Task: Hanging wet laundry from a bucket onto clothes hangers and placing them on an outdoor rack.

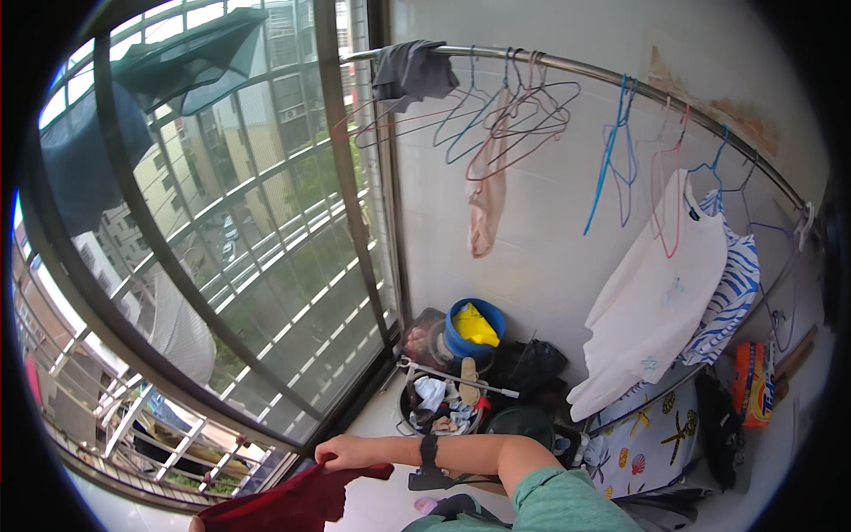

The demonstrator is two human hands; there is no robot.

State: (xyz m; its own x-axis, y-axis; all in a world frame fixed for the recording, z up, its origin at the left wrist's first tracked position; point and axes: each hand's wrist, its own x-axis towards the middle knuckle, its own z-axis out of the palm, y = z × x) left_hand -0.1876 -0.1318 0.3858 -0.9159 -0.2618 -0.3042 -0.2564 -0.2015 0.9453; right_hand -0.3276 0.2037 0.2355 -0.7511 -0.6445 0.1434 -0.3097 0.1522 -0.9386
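A dark red garment (pixel 292 493) stretches across the lower left, between my two hands. My right hand (pixel 341 450) is closed on its upper edge, with a black band (pixel 429 450) round that wrist and a green sleeve (pixel 567 501) higher up the arm. Only a sliver of my left hand (pixel 197 525) shows at the lower edge, pinching the garment's far left corner; the rest of it is out of the picture. Part of the garment hangs below the frame.
Sliding window panes and white bars (pixel 257 266) stand on the left. Overhead, a metal rail (pixel 567 64) carries hangers, a grey cloth (pixel 415 73) and a white shirt (pixel 660 293). Below are a blue bucket (pixel 454 337), a basket of clothes (pixel 443 408) and an orange box (pixel 753 383).
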